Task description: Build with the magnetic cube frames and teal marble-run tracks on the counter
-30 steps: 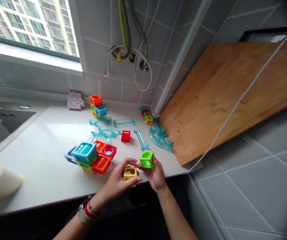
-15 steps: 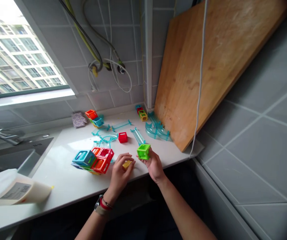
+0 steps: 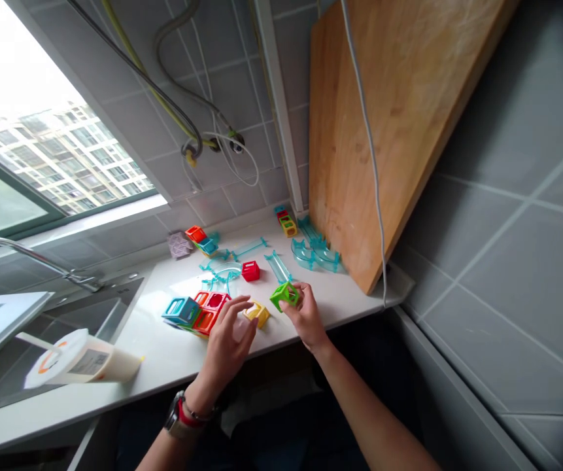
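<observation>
My right hand (image 3: 307, 318) grips a green hollow cube block (image 3: 284, 296) between thumb and fingers, tilted above the front of the counter. Fingers apart, my left hand (image 3: 229, 333) hovers beside a yellow block (image 3: 256, 314) that rests on the counter; whether the fingers touch it I cannot tell. Left of that hand stands a cluster of joined cubes, with a blue block (image 3: 182, 310) at its left and red blocks (image 3: 211, 307) at its right, partly covered by my fingers. Behind the hands lie a single red block (image 3: 250, 271) and a clear teal track piece (image 3: 278, 267).
Curved teal tracks (image 3: 314, 255) lie by a leaning wooden board (image 3: 384, 131). Small block stacks stand near the wall, one red and blue (image 3: 201, 240), another ending in yellow (image 3: 288, 226). A lidded cup with a straw (image 3: 85, 358) stands beside the sink (image 3: 129, 294).
My left hand has opened and drawn away from the yellow block, which now shows more fully. The green cube has been turned in my right hand. The camera view has tilted and shifted.
</observation>
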Demonstrator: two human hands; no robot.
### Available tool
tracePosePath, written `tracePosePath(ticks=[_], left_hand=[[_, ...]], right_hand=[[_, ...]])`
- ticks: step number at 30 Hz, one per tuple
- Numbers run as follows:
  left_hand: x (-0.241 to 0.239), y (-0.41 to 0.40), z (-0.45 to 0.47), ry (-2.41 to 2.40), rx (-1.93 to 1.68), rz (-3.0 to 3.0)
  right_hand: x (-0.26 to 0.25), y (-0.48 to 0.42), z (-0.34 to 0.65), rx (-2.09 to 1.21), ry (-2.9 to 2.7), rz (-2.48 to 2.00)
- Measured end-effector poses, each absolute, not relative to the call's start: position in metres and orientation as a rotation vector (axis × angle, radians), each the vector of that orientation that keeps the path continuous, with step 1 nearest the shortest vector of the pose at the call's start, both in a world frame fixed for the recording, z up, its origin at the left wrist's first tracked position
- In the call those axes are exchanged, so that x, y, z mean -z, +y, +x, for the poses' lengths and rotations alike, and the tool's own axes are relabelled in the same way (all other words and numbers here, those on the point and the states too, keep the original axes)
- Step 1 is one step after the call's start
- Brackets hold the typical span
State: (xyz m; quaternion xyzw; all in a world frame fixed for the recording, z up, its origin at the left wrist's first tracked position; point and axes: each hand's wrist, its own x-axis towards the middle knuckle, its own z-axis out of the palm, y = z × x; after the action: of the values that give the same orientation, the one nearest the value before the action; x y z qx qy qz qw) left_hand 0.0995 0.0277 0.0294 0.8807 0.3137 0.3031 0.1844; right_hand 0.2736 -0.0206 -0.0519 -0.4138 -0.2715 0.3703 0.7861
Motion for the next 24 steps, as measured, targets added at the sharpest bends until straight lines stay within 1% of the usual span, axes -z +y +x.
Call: tracePosePath(ticks=[4, 6, 9, 17, 21, 24], left_hand=[[-0.046, 0.000, 0.072, 0.815, -0.694, 2.467], [-0.045, -0.008, 0.055, 0.862, -0.596, 2.450], [-0.037, -0.010, 0.032, 1.012, -0.542, 2.397], [-0.027, 0.017, -0.016, 1.467, -0.813, 2.146], [-0.022, 0.031, -0.029, 1.556, -0.895, 2.082], [-0.018, 0.042, -0.036, 1.606, -0.973, 2.075]], right_hand=[[0.051, -0.032, 0.290, -0.503, -0.811, -1.172], [0.051, -0.038, 0.300, -0.371, -0.914, -1.298], [0.054, -0.042, 0.311, -0.260, -1.033, -1.360], [0.069, -0.035, 0.305, -0.092, -1.152, -1.502], [0.069, -0.035, 0.302, -0.017, -1.189, -1.548], [0.069, -0.039, 0.302, 0.043, -1.156, -1.499]])
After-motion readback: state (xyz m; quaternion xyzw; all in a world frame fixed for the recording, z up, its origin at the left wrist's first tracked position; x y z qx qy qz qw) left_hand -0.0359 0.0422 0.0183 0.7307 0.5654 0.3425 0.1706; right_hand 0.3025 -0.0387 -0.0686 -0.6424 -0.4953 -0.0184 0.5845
